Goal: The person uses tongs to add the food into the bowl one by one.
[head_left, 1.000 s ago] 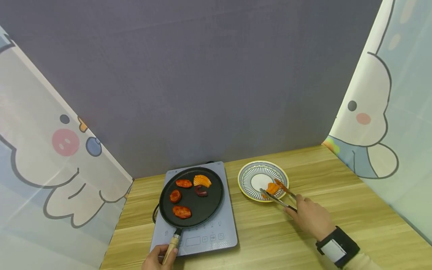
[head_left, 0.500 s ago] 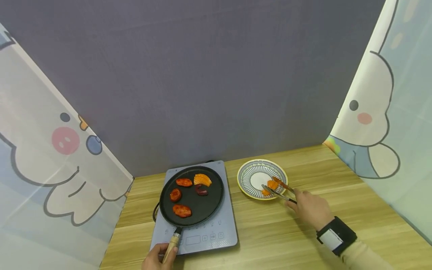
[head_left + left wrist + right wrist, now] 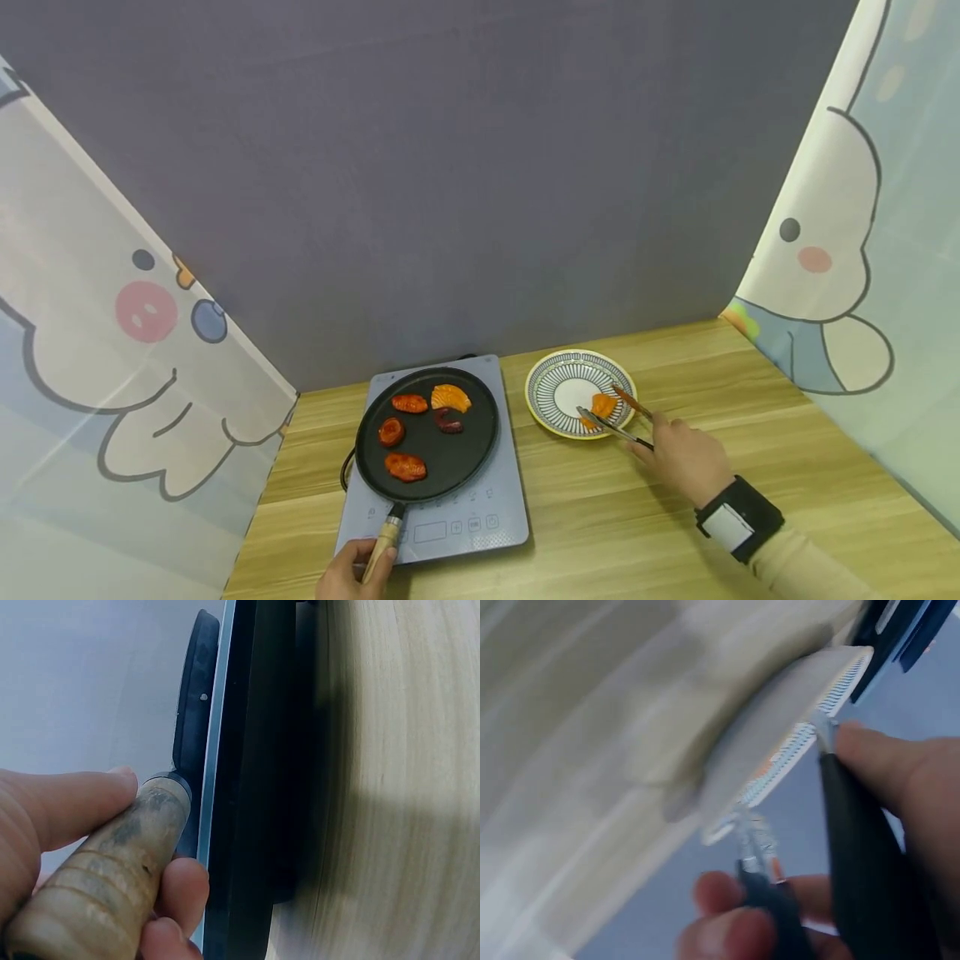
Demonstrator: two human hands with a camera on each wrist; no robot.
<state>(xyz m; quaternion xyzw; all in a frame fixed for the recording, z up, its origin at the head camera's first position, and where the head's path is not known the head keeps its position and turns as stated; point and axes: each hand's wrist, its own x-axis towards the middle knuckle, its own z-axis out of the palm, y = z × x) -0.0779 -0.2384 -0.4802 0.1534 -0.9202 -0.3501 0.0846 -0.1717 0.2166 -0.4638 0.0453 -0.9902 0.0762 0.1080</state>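
Observation:
In the head view my left hand (image 3: 352, 575) grips the wooden handle (image 3: 384, 547) of a round black frying pan (image 3: 459, 467); the left wrist view shows thumb and fingers wrapped about that handle (image 3: 112, 877). My right hand (image 3: 692, 462) holds metal tongs (image 3: 618, 432) with dark grips. Their two arms are spread, with the tips over a patterned plate (image 3: 542, 410). An orange food piece (image 3: 603, 405) lies on the plate between the tips, and a second orange bit (image 3: 588, 423) shows beside the nearer arm. From the right wrist, the plate (image 3: 772, 727) appears edge-on.
Beneath the pan is a grey induction cooktop (image 3: 495, 500) with a dark cord (image 3: 344, 473) at its left. The pan bears several reddish and orange food pieces, among them a dark red curled one (image 3: 448, 422). A grey back wall (image 3: 480, 192) and printed side panels border the wooden table (image 3: 585, 533).
The tongs' tips drew closer together around half a second ago and now stand wider again over the plate. My right hand has shifted slightly; the left hand keeps its hold on the pan handle.

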